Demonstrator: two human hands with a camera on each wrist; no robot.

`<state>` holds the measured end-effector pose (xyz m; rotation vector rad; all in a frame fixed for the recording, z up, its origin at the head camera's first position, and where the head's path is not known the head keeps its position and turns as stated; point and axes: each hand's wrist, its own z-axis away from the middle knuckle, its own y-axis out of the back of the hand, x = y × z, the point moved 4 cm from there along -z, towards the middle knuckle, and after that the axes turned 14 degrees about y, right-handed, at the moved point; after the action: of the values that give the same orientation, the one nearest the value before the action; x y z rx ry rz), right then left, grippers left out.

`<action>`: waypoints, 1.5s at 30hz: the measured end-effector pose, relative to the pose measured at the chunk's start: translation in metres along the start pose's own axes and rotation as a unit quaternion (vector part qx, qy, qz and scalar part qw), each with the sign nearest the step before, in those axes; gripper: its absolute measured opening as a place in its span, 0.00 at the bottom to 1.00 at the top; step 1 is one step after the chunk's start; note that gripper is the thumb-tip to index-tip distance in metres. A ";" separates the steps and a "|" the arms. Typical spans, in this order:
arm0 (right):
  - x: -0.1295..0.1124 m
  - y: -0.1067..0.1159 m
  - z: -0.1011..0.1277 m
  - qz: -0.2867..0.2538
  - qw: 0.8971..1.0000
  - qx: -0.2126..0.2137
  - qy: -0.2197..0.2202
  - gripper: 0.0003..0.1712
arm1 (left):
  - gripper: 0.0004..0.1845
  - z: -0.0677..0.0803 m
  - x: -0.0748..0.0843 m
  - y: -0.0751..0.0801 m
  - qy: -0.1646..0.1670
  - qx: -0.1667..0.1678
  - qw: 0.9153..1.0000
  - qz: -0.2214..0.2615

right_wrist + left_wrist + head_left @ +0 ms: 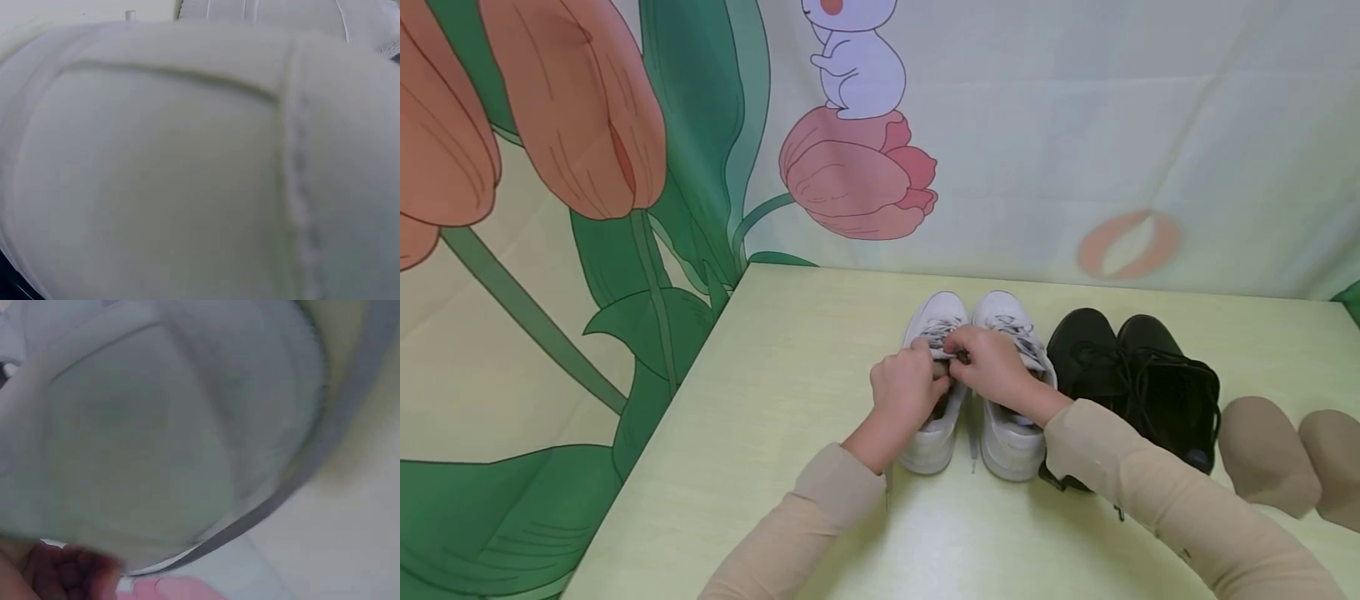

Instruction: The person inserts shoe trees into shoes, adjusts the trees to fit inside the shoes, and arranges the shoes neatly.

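A pair of white sneakers stands on the table, toes toward the back wall, and both hands work at the left sneaker (934, 454). The left hand (904, 385) curls its fingers at the left side of that shoe's opening, by the tongue and top eyelets. From the other side the right hand (991, 367) pinches the same area with thumb and forefinger. Loose ends of the grey shoelace (275, 503) hang on both sides of the shoe. Exactly what lies between the fingertips I cannot tell. The right sneaker (1013, 454) stands partly under the right wrist, its white heel filling the right wrist view.
Right of the sneakers is a pair of black lace-up shoes (1082, 350), overlapped by the right sleeve. Farther right stand beige rounded shoes (1266, 454), cut by the frame edge. A cloth printed with tulips and a white animal (861, 75) hangs behind the pale yellow table (790, 350).
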<state>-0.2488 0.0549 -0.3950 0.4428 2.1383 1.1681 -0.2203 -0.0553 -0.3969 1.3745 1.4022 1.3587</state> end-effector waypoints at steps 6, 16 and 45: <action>-0.002 -0.001 -0.001 0.001 1.000 0.001 0.004 0.08 | 0.18 -0.001 -0.001 -0.006 -0.023 0.015 0.999 -0.019; -0.002 -0.001 0.000 0.009 1.000 0.006 0.012 0.07 | 0.14 -0.002 -0.022 -0.003 -0.062 0.004 0.996 0.071; -0.002 -0.001 0.000 0.014 1.000 0.007 0.003 0.07 | 0.45 -0.026 -0.032 -0.044 0.051 -0.202 0.939 0.272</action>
<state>-0.2473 0.0535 -0.3948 0.4771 2.1522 1.1720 -0.2487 -0.0858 -0.4403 1.4725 0.7483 1.9684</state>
